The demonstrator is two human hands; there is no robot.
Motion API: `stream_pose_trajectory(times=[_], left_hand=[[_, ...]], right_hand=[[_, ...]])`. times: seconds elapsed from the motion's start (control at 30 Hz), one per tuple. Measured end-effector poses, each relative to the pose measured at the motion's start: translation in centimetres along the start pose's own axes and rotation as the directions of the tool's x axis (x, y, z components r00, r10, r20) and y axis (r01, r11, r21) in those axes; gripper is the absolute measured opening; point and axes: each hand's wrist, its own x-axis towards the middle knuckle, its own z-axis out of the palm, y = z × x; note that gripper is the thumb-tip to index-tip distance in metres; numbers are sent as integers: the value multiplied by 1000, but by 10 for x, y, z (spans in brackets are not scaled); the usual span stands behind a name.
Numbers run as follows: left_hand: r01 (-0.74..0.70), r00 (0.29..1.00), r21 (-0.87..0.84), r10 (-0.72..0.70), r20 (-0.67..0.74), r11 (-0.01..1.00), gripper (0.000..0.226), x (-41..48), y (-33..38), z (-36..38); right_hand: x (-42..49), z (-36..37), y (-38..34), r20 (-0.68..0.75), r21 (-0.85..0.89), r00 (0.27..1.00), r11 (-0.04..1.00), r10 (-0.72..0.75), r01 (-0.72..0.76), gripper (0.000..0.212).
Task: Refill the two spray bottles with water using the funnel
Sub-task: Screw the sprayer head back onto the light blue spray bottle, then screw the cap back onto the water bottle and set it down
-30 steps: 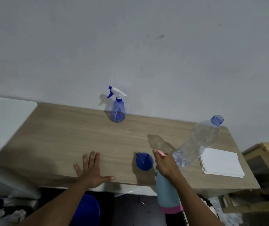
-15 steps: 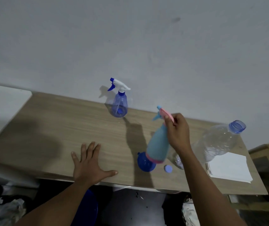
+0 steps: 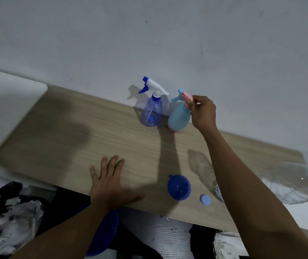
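Against the grey wall (image 3: pixel 168 43), at the wooden table's (image 3: pixel 74 137) far edge, the right hand (image 3: pixel 203 113) pinches the light-blue spray bottle's (image 3: pixel 179 116) pink trigger head, just beside the clear blue spray bottle (image 3: pixel 152 113). Nearer the front edge, the left hand (image 3: pixel 108 184) lies flat, fingers spread, beside the blue funnel (image 3: pixel 179 187).

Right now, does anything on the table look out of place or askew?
The big clear bottle at the right edge leans hard and is uncapped; its cap lies loose by the funnel. Both spray bottles look upright by the wall.
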Motion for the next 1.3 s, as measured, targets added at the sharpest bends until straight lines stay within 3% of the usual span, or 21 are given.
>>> stream_pose_trajectory(times=[0.3, 0.47, 0.57, 0.83, 0.97, 1.13, 1.3], left_hand=[[-13, 1000, 16, 13, -26, 1000, 142, 0, 0, 3], [3, 1000, 23, -3, -3, 1000, 143, 1, 0, 2], [17, 1000, 3, -17, -14, 1000, 143, -1, 1, 2], [20, 1000, -5, -20, -3, 1000, 145, -4, 3, 1], [34, 997, -6, -33, 71, 999, 141, -5, 8, 9], [-5, 997, -28, 7, 79, 1000, 122, -35, 50, 35], [-8, 997, -51, 12, 78, 999, 111, -60, 82, 52]], right_hand=[[11, 18, 4, 83, 13, 996, 1000, -22, 21, 22], [0, 10, -1, 109, 60, 994, 998, 2, -8, 50], [-18, -4, 1, 52, 85, 999, 996, 10, -15, 65], [-165, -32, 58, -52, 81, 993, 991, 108, -103, 38], [-239, -39, 115, 89, -102, 969, 969, 232, -223, 32], [-288, -40, 154, 306, -362, 942, 932, 136, -17, 30], [-306, -51, 169, 251, -330, 961, 944, 116, -28, 33]])
